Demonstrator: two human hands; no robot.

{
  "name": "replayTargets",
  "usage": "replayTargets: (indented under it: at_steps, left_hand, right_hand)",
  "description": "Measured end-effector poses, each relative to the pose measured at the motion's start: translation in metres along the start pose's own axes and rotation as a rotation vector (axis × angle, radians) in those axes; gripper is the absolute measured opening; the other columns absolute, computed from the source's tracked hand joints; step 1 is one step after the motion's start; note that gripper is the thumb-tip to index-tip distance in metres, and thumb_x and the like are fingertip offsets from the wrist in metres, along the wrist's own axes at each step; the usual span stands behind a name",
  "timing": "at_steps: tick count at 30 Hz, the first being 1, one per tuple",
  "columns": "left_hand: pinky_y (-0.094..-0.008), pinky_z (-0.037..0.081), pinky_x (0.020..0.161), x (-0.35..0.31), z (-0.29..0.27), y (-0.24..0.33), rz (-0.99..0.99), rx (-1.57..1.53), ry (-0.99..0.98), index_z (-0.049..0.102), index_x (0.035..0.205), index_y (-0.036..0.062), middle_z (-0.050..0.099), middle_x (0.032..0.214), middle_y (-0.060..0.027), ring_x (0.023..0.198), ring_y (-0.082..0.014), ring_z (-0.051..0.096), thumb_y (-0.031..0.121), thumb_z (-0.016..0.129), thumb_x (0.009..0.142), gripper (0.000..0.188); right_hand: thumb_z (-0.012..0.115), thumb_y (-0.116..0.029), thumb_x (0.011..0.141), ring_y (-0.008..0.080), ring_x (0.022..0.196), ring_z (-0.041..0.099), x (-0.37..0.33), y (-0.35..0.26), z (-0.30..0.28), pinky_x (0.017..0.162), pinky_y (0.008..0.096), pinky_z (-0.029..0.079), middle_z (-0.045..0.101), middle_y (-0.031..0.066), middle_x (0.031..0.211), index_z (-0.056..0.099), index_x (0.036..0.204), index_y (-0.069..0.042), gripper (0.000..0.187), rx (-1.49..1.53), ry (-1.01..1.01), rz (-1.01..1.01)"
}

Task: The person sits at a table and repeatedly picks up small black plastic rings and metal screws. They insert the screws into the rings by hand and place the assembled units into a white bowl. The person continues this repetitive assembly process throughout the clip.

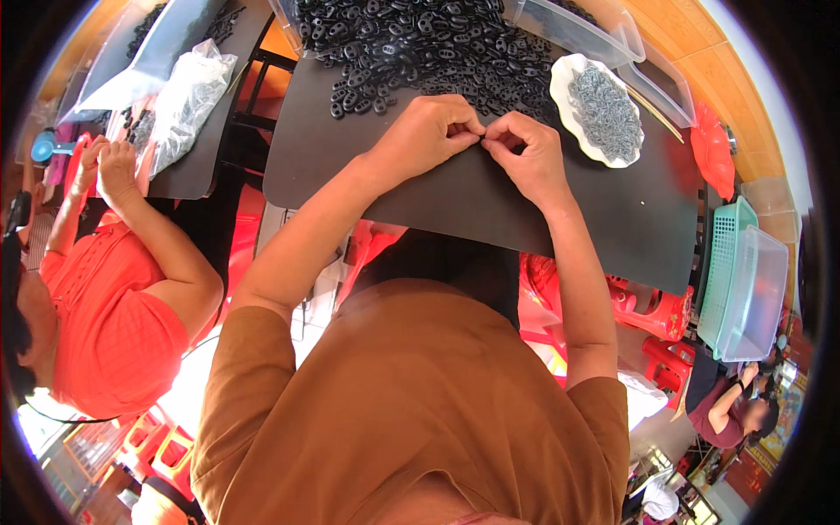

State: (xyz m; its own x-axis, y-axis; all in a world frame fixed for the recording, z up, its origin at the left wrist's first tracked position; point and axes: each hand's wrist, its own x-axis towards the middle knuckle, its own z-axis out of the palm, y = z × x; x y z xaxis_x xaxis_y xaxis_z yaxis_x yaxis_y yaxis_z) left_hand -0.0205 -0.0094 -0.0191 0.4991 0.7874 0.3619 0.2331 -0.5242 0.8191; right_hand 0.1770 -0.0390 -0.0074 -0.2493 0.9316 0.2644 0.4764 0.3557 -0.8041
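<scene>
Above the dark tabletop (490, 206), my left hand (429, 136) and my right hand (534, 157) meet fingertip to fingertip. Each is closed in a pinch of thumb and forefinger. Whatever is between the fingertips is tiny and mostly hidden; only a dark speck shows there. Just beyond my hands spreads a heap of small black plastic pieces (398, 52), oval with two holes. To the right of my right hand, a white scalloped plate (564, 109) holds a mound of small grey metal pieces (604, 109), thin and short.
Clear plastic bins (612, 35) stand behind the heap. Thin wooden sticks (656, 114) and a red scalloped dish (713, 149) lie right of the plate. A green basket (724, 271) is at the right. On the left, a person in red (122, 315) works at another table with a plastic bag (192, 105).
</scene>
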Motion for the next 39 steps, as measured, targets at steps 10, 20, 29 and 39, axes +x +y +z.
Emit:
replayTargets:
  at_steps: [10,20,29,39]
  left_hand:
    - [-0.0272,0.051,0.064,0.001,0.001,-0.002,-0.025,0.007,-0.004,0.072,0.09,-0.0003,0.067,0.084,-0.0065,0.071,-0.0139,0.063,0.001,0.073,0.082,0.009]
    - [-0.0302,0.052,0.067,0.001,0.002,-0.007,0.094,0.099,0.004,0.07,0.085,-0.0002,0.068,0.084,-0.0093,0.074,-0.0215,0.065,0.001,0.072,0.08,0.006]
    - [-0.0294,0.052,0.066,0.003,-0.008,-0.002,-0.041,-0.008,0.093,0.073,0.094,0.0023,0.069,0.085,-0.0098,0.072,-0.018,0.065,0.007,0.07,0.086,0.01]
    - [-0.0291,0.053,0.067,0.004,-0.009,-0.008,0.003,0.084,0.089,0.072,0.095,0.0004,0.068,0.085,-0.0096,0.072,-0.0174,0.066,0.005,0.069,0.087,0.01]
  right_hand:
    - [0.075,0.002,0.077,0.0099,0.062,0.062,0.0,0.008,0.003,0.059,0.0244,0.049,0.066,0.0041,0.077,0.066,0.083,0.0,0.011,0.018,0.05,-0.018]
    - [0.073,0.004,0.078,0.0136,0.062,0.063,0.0,0.008,0.006,0.059,0.0271,0.05,0.065,0.0074,0.076,0.065,0.083,0.0,0.01,-0.019,0.038,-0.088]
    - [0.069,-0.003,0.083,0.0056,0.074,0.06,0.022,0.014,-0.028,0.068,0.0238,0.05,0.065,0.0,0.08,0.066,0.093,-0.001,0.011,0.154,-0.219,0.163]
    - [0.071,-0.011,0.087,0.0116,0.085,0.063,0.143,0.019,-0.119,0.083,0.0266,0.051,0.067,0.0051,0.102,0.064,0.113,0.0,0.029,0.268,0.404,-0.088]
